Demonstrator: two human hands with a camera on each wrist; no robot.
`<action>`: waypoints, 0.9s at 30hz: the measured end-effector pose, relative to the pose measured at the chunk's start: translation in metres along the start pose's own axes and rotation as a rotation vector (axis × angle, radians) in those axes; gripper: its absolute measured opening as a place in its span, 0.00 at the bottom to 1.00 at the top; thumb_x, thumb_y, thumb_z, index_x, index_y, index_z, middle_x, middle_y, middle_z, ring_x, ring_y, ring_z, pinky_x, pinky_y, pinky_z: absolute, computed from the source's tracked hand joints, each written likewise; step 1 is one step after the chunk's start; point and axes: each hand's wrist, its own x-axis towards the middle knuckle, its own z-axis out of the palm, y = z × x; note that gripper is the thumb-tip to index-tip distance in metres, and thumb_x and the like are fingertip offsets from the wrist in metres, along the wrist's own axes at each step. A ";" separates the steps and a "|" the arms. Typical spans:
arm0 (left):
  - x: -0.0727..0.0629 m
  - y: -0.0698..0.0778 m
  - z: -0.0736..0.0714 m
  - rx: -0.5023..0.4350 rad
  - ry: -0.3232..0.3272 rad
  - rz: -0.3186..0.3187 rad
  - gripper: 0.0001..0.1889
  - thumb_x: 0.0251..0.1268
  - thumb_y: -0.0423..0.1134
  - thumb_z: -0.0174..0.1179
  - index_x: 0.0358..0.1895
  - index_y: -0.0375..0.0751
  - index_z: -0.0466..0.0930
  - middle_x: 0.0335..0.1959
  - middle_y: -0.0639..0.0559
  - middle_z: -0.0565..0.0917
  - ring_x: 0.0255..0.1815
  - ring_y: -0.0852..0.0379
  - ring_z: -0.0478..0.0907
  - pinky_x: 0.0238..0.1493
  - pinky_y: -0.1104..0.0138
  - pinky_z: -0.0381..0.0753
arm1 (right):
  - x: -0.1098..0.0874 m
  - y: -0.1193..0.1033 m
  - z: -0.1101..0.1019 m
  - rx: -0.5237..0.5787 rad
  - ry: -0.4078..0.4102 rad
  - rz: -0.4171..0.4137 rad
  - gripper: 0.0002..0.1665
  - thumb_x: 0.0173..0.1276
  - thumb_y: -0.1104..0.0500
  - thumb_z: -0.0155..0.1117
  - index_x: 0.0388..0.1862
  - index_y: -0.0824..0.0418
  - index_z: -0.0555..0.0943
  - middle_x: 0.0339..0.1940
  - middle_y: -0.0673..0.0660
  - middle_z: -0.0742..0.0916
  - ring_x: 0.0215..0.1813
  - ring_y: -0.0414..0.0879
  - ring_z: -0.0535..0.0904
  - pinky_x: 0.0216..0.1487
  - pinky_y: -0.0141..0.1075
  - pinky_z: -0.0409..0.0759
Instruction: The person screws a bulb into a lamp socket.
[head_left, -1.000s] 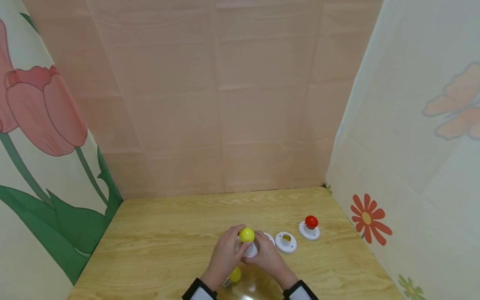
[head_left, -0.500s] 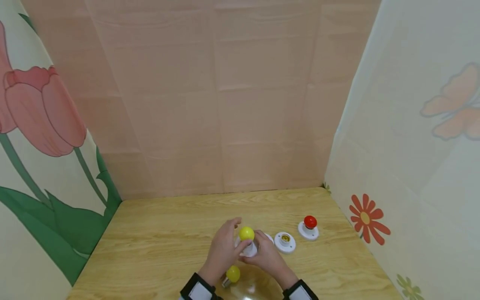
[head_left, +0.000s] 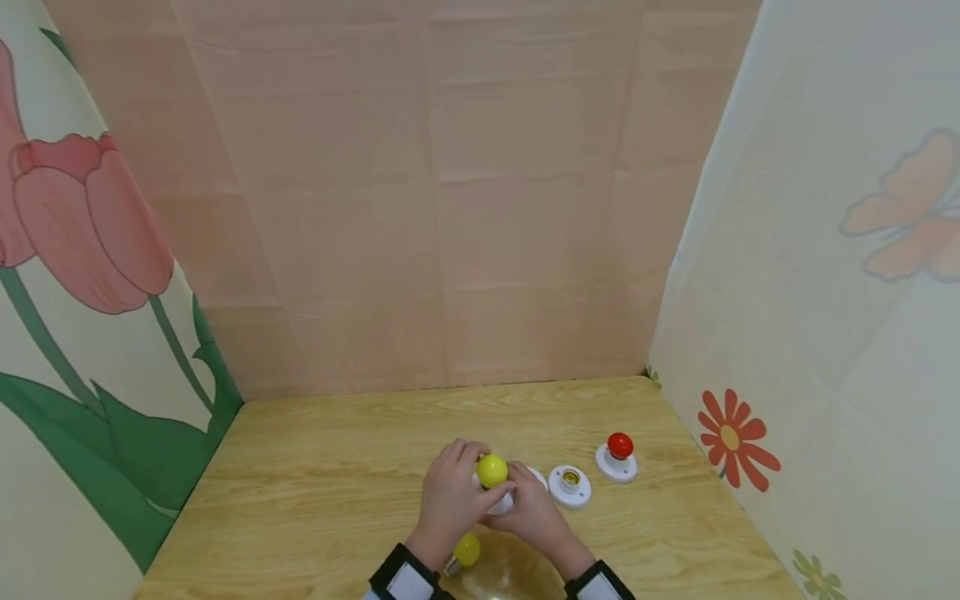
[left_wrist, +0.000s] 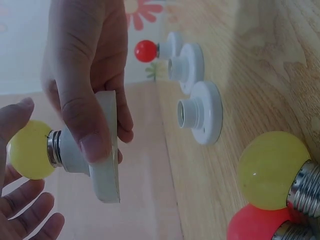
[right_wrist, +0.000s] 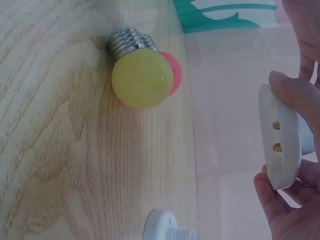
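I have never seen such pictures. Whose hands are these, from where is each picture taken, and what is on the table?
No machine here: these are one person's bare hands. The wide picture is from a head camera, the two close ones from one camera on each wrist. The right hand holds a white lamp socket; the left hand has its fingers around the yellow bulb in it. On the wooden table are a loose yellow bulb, a loose red bulb, two empty sockets, and another socket holding a red bulb.
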 end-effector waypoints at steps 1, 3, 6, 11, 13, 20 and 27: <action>0.000 0.000 0.000 0.004 -0.003 -0.002 0.28 0.44 0.65 0.71 0.41 0.49 0.80 0.36 0.57 0.79 0.37 0.62 0.77 0.40 0.68 0.80 | 0.000 0.000 0.000 0.001 -0.001 0.004 0.46 0.45 0.35 0.76 0.61 0.55 0.75 0.55 0.52 0.81 0.56 0.48 0.77 0.55 0.47 0.78; 0.000 0.000 0.000 0.010 -0.011 -0.006 0.28 0.44 0.65 0.71 0.42 0.49 0.80 0.36 0.57 0.80 0.38 0.62 0.77 0.41 0.68 0.80 | 0.000 0.000 0.000 -0.001 0.002 0.007 0.47 0.45 0.35 0.76 0.60 0.55 0.75 0.55 0.52 0.81 0.56 0.48 0.77 0.55 0.47 0.78; 0.000 -0.001 0.001 0.003 -0.025 -0.021 0.28 0.45 0.65 0.70 0.42 0.48 0.80 0.37 0.56 0.80 0.38 0.61 0.77 0.41 0.68 0.80 | 0.000 -0.001 0.000 -0.015 0.011 0.006 0.47 0.44 0.34 0.76 0.60 0.55 0.75 0.55 0.51 0.81 0.56 0.47 0.77 0.56 0.47 0.78; -0.001 0.000 0.001 -0.063 -0.073 -0.080 0.26 0.48 0.63 0.70 0.44 0.49 0.80 0.40 0.55 0.79 0.41 0.61 0.77 0.42 0.67 0.80 | 0.000 -0.005 0.000 -0.010 0.015 -0.003 0.47 0.44 0.35 0.77 0.60 0.56 0.75 0.55 0.52 0.81 0.56 0.49 0.78 0.55 0.49 0.78; 0.000 0.001 -0.001 -0.110 -0.101 -0.113 0.26 0.49 0.60 0.70 0.46 0.49 0.79 0.41 0.56 0.79 0.43 0.61 0.77 0.43 0.66 0.80 | 0.000 -0.007 -0.001 -0.002 0.012 -0.003 0.47 0.45 0.36 0.77 0.61 0.56 0.75 0.56 0.53 0.81 0.56 0.50 0.78 0.55 0.49 0.78; 0.004 0.000 -0.007 -0.331 -0.220 -0.196 0.22 0.52 0.46 0.72 0.52 0.50 0.81 0.47 0.58 0.80 0.50 0.58 0.78 0.51 0.59 0.80 | -0.001 -0.007 -0.001 -0.029 0.034 -0.058 0.45 0.47 0.36 0.76 0.61 0.55 0.75 0.55 0.54 0.81 0.56 0.50 0.78 0.54 0.49 0.79; 0.005 -0.002 -0.008 -0.430 -0.313 -0.242 0.22 0.52 0.41 0.69 0.54 0.55 0.80 0.50 0.61 0.81 0.55 0.56 0.76 0.56 0.54 0.76 | -0.001 -0.004 0.002 -0.062 0.062 -0.080 0.45 0.45 0.39 0.79 0.59 0.57 0.76 0.53 0.53 0.82 0.54 0.49 0.79 0.53 0.48 0.78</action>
